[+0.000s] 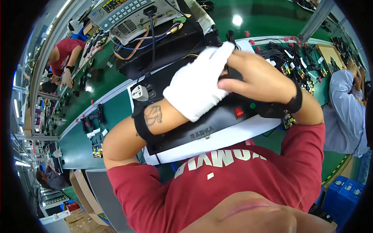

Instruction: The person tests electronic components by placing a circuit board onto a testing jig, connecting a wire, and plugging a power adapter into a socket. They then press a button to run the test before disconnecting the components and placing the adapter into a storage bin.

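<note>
The left hand wears a white glove, and the bare right hand meets it at the finger end. The right thumb sits beside the glove and the other fingers go behind it, so I can't tell if they grip anything. I can't tell how wide the gloved fingers are either. Both hands are above a black box at the worktop's near edge. A red switch is near the box's front edge.

shirt: white letters | black box: grey characters | instrument: yellow digits
</note>
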`<state>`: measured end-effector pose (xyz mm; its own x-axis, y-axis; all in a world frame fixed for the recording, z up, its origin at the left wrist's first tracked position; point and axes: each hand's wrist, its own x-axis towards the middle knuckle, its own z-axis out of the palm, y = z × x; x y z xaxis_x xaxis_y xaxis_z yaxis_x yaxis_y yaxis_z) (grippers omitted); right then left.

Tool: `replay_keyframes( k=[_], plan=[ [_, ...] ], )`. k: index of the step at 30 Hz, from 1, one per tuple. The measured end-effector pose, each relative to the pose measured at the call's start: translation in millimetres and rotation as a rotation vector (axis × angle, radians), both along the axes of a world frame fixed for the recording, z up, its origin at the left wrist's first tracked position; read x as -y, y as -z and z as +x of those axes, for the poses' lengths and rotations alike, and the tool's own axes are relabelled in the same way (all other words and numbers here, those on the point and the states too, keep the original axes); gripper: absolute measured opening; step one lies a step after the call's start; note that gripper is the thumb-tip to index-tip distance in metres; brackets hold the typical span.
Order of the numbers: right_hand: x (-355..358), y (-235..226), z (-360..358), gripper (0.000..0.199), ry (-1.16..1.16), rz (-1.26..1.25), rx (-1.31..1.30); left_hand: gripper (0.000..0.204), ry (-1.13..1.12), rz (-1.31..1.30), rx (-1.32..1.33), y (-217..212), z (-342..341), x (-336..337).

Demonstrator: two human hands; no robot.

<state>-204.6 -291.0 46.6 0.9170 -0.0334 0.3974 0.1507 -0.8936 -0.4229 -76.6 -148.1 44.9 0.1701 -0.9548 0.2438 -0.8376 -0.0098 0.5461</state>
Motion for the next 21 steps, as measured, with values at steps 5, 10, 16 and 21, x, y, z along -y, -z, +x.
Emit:
replay_keyframes(
  k=[5, 10, 16, 21],
  plan=[
    [52, 11, -18, 0.046, -0.07, 0.393, -0.263, 0.041, -0.005, 0.045, 0.183, 13, 8, -15],
    [124, 35, 2, 0.044, 0.656, 0.486, -0.492, 0.036, 0.122, 0.306, 0.35, 30, 2, -33],
    [144, 80, 21, 0.039, 0.62, 0.557, -0.532, 0.037, 0.09, 0.273, 0.368, 37, -10, -51],
    [131, 72, 26, 0.025, 0.368, 0.491, 0.408, 0.03, -0.014, 0.324, 0.401, 41, -12, -47]
  ],
)
